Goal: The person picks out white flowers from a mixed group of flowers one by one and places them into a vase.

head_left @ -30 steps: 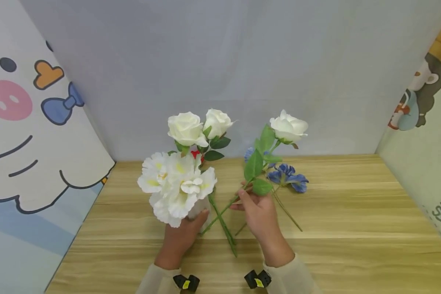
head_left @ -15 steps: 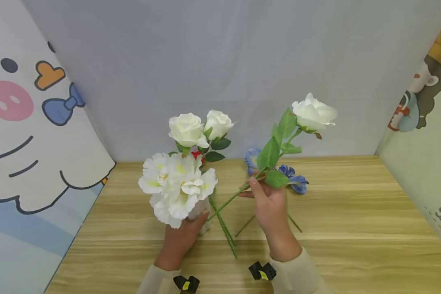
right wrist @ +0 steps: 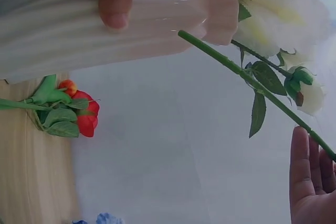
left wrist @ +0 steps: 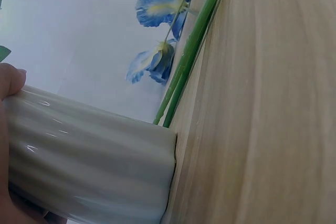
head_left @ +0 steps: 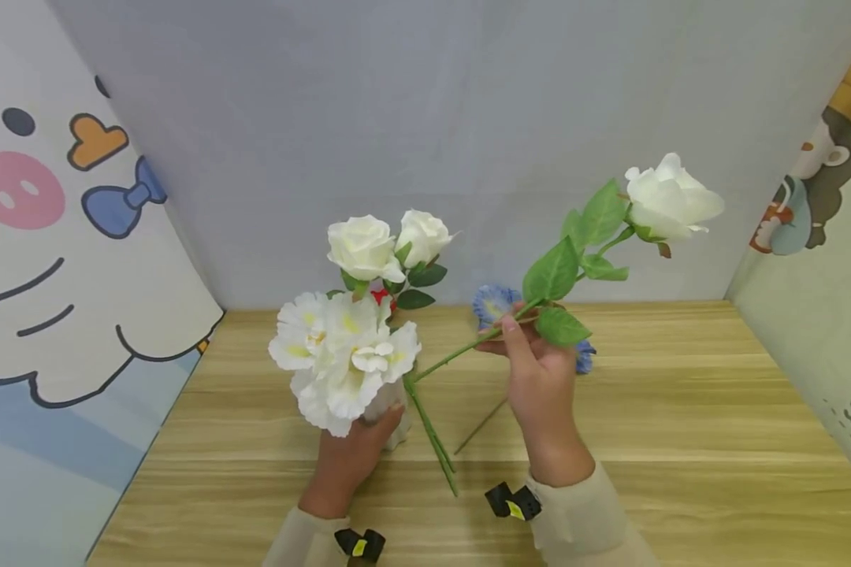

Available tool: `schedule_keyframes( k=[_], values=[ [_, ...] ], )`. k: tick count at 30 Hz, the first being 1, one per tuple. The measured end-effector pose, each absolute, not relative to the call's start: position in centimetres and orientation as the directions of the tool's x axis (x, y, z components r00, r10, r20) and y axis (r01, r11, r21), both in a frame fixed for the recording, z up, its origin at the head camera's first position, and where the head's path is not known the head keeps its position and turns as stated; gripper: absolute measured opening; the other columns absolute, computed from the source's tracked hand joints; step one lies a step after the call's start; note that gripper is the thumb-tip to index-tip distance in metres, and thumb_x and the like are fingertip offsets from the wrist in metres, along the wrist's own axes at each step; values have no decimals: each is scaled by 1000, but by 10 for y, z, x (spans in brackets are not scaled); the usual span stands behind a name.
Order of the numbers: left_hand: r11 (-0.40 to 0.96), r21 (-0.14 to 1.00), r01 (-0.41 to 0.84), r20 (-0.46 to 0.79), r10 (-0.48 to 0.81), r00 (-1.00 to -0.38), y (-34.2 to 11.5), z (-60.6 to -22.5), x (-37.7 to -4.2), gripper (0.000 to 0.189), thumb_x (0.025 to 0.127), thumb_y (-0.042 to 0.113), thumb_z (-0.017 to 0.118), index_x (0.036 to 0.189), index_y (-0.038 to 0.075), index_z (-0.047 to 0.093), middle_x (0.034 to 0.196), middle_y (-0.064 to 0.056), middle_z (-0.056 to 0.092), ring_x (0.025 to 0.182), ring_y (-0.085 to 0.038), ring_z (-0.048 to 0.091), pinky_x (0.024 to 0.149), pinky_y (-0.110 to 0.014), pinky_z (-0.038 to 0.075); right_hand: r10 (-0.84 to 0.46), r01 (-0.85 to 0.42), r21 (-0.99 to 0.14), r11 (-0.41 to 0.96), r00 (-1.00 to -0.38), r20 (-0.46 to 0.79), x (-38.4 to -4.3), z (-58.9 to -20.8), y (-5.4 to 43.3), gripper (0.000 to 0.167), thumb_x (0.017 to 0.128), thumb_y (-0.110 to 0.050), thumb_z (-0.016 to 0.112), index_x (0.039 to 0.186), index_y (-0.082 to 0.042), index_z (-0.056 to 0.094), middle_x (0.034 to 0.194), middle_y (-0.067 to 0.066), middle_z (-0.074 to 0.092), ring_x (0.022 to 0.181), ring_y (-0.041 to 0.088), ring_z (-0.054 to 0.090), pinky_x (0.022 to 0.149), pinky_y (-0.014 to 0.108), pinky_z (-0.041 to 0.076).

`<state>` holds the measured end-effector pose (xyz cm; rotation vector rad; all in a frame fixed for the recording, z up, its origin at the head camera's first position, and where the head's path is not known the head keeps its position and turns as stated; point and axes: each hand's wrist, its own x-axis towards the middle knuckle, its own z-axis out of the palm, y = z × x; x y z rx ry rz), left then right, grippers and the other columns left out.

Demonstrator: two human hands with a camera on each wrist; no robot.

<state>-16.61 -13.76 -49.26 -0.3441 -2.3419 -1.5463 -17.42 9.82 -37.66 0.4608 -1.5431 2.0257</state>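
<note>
My left hand (head_left: pixel 354 453) grips the white, wavy-sided vase (left wrist: pixel 94 156), which stands upright on the table. White ruffled flowers with yellow centres (head_left: pixel 343 362) and white roses (head_left: pixel 362 250) fill its mouth and hide most of it in the head view. My right hand (head_left: pixel 544 386) pinches the green stem of another white rose (head_left: pixel 672 198) between thumb and fingers. That rose is held up and tilted, its bloom toward the upper right. In the right wrist view, the cut end of its stem (right wrist: pixel 210 51) overlaps the side of the vase just below the flared rim.
Blue irises (left wrist: pixel 157 9) lie at the back of the wooden table (head_left: pixel 681 441), partly behind my right hand. Red flowers (right wrist: pixel 88 116) lie behind the vase, and green stems (head_left: pixel 432 441) reach forward beside it. A pale cloth backdrop (head_left: pixel 468 118) rises behind the table.
My right hand has lifted the white rose up and to the right, so its stem end has risen from low beside the vase. The left hand and vase have stayed put.
</note>
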Motion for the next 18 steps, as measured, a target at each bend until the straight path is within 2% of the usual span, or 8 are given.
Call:
schedule_keyframes(
  k=[6, 18],
  values=[
    [375, 829, 415, 431, 46, -901, -136, -491, -167, 73, 88, 24, 83, 148, 13, 41, 139, -1, 49, 126, -17, 48, 104, -45, 40, 263, -638, -737, -223, -767, 585, -179, -366, 97, 11, 105, 3, 53, 114, -2, 56, 107, 10, 55, 90, 21, 69, 73, 40, 61],
    [406, 795, 451, 474, 49, -879, -136, -490, -166, 74, 89, 23, 82, 148, 10, 40, 138, -3, 49, 125, -17, 48, 103, -38, 40, 361, -627, -725, -286, -771, 524, -185, -356, 87, 10, 105, 1, 55, 114, -2, 57, 101, 13, 57, 93, 24, 66, 77, 42, 60]
  ],
)
